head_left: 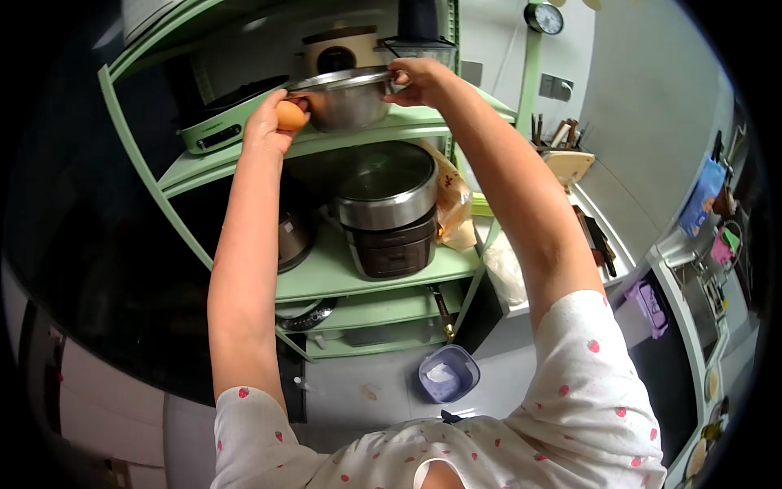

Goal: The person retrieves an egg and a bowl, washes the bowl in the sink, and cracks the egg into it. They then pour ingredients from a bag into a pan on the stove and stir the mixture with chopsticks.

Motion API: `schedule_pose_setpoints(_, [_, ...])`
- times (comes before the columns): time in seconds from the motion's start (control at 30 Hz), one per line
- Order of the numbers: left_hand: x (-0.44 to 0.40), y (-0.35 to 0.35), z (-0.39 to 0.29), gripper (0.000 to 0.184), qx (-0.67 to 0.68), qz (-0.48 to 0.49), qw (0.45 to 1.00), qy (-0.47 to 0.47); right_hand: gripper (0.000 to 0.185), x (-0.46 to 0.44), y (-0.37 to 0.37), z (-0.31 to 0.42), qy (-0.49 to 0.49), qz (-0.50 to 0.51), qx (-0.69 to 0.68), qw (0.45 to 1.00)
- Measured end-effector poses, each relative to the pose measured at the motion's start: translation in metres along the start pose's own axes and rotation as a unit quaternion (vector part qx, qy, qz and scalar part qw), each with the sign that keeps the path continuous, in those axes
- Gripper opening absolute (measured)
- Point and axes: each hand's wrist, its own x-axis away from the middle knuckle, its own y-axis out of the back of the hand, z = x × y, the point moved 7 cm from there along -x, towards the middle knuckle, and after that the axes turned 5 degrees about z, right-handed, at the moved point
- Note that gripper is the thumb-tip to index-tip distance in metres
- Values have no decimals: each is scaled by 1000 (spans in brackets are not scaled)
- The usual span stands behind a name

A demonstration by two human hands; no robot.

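From over here I've got the round silver metal bowl at the green metal rack's upper shelf, left hand also clutching an orange-brown egg, right hand gripping the rim, neither released yet.

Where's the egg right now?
In the head view, the egg is in the left hand, beside the metal bowl, in the upper left part.

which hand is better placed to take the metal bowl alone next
Probably the right hand: it grips the metal bowl at one side and shows nothing else in it, while the left hand also holds a brown egg.
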Motion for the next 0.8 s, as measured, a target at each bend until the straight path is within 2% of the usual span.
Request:
schedule_pose_setpoints(0.07, [-15,9,4,23,33,-2,999,-26,29,3,1,-4,29,-19,0,999])
schedule_pose_setpoints(0.13, [-28,21,8,29,61,24,997,-48,47,-1,3,-11,98,-29,-6,995])
schedule_pose_setpoints(0.17, [-15,17,7,32,51,-3,995,-83,56,17,3,-11,68,-37,34,996])
schedule_pose_setpoints(0.2, [-23,30,12,36,43,29,992,-111,57,32,3,-18,52,-32,35,997])
schedule_pose_setpoints(0.23, [-38,54,23,35,32,69,987,-140,49,42,8,-25,67,-47,57,995])
schedule_pose_setpoints(0.27, [6,31,28,33,34,3,994,-102,34,50,11,-30,158,-79,114,978])
schedule_pose_setpoints(0.3, [9,37,44,31,83,69,991,-75,22,70,20,-42,238,-107,183,948])
schedule_pose_setpoints(0.33, [22,41,68,29,135,173,973,-72,20,132,19,-40,352,-186,273,876])
schedule_pose_setpoints(0.37, [51,27,103,33,176,183,966,-44,22,159,19,-55,428,-206,331,816])
schedule_pose_setpoints(0.4, [98,2,134,37,175,112,978,-4,19,196,15,-71,519,-169,321,774])
schedule_pose_setpoints(0.43, [124,-14,176,39,169,66,982,47,10,237,19,-86,532,-172,333,759])
schedule_pose_setpoints(0.47, [150,-28,220,41,166,83,977,109,9,253,25,-113,443,-146,395,791])
schedule_pose_setpoints(0.5, [183,-47,259,44,117,47,978,168,11,269,37,-147,411,-127,430,794])
schedule_pose_setpoints(0.53, [215,-70,296,45,121,65,961,239,14,300,56,-164,411,-139,427,793])
schedule_pose_setpoints(0.6, [277,-113,355,45,139,56,929,339,20,345,103,-202,277,-171,459,827])
schedule_pose_setpoints(0.7, [348,-176,438,44,130,156,863,464,34,426,183,-237,170,-262,446,839])
schedule_pose_setpoints(0.8, [428,-268,488,43,135,298,780,534,35,522,255,-244,74,-372,446,811])
